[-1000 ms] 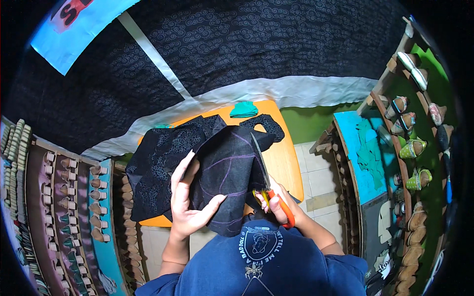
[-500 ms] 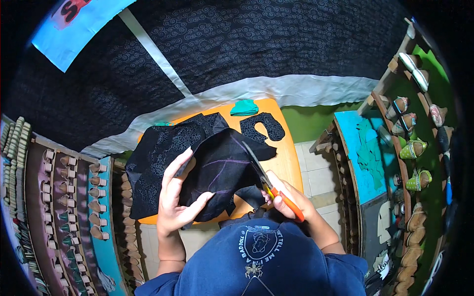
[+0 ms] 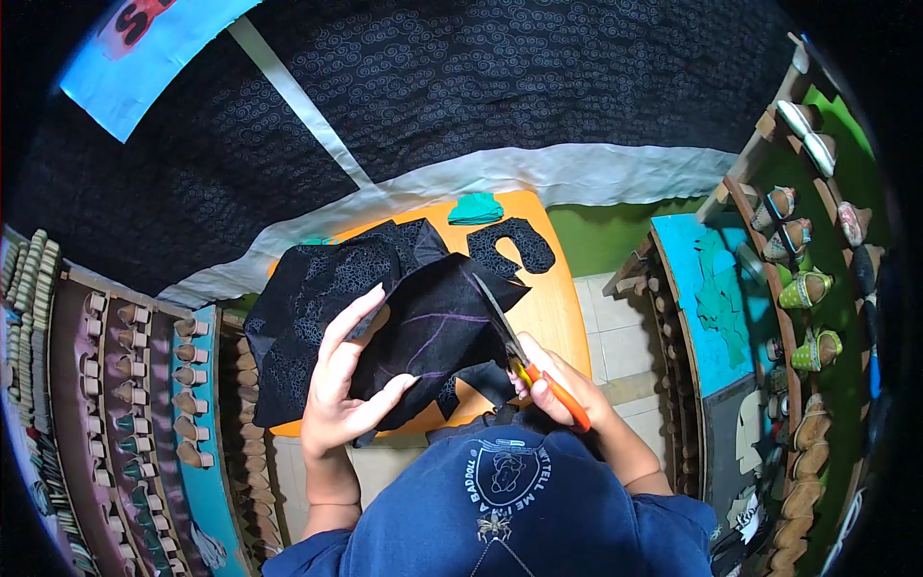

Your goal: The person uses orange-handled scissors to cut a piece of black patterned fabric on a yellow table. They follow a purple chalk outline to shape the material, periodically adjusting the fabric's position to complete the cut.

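My left hand [image 3: 344,385] grips a large piece of black patterned fabric [image 3: 423,332] with purple chalk lines, lifting it over an orange table [image 3: 558,298]. My right hand [image 3: 553,380] holds orange-handled scissors [image 3: 524,356], their blades biting into the fabric's right edge. A cut-out black horseshoe-shaped piece [image 3: 510,248] lies on the table just beyond the blades. More black patterned cloth [image 3: 308,288] is bunched under and to the left of my left hand.
A small teal fabric piece [image 3: 476,207] sits at the table's far edge. Racks of shoe soles [image 3: 125,385] line the left. Shelves with finished shoes [image 3: 808,288] stand at the right. A dark patterned cloth [image 3: 461,87] hangs behind.
The horseshoe-shaped piece has come free of the fabric and now lies apart on the table. The scissors shifted right and my left hand re-gripped the fabric.
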Action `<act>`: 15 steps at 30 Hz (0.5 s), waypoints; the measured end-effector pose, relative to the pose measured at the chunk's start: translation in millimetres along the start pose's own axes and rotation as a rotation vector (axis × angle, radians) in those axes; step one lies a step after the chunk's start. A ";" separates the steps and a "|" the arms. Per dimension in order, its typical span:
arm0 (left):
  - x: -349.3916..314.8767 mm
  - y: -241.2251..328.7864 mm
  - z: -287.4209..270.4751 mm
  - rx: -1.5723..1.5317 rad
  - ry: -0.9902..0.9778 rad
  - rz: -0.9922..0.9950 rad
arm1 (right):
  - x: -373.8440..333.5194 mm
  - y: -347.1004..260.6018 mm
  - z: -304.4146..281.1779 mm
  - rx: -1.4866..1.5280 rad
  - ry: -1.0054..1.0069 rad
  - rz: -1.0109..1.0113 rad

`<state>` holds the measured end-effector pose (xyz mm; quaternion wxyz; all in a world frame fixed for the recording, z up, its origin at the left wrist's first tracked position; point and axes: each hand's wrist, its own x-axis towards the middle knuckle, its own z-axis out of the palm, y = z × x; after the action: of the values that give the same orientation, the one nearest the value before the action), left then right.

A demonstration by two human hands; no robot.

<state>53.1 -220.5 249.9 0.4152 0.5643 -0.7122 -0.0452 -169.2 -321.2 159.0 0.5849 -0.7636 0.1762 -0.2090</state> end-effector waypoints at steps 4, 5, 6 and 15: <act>1.1 3.2 3.8 -0.030 0.030 -0.032 | -0.1 2.5 5.6 0.053 0.031 -0.023; 0.6 3.4 4.1 -0.027 0.032 -0.031 | 0.3 2.2 6.3 0.063 0.036 -0.031; 0.1 3.3 4.4 -0.024 0.033 -0.031 | 0.5 2.7 6.2 0.062 0.031 -0.035; -8.1 2.8 5.0 -0.046 0.044 -0.121 | 1.5 4.5 6.3 0.054 0.004 -0.027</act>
<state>47.9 -214.7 243.8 0.4401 0.5974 -0.6663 -0.0740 -164.7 -318.1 153.4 0.6019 -0.7497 0.1612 -0.2230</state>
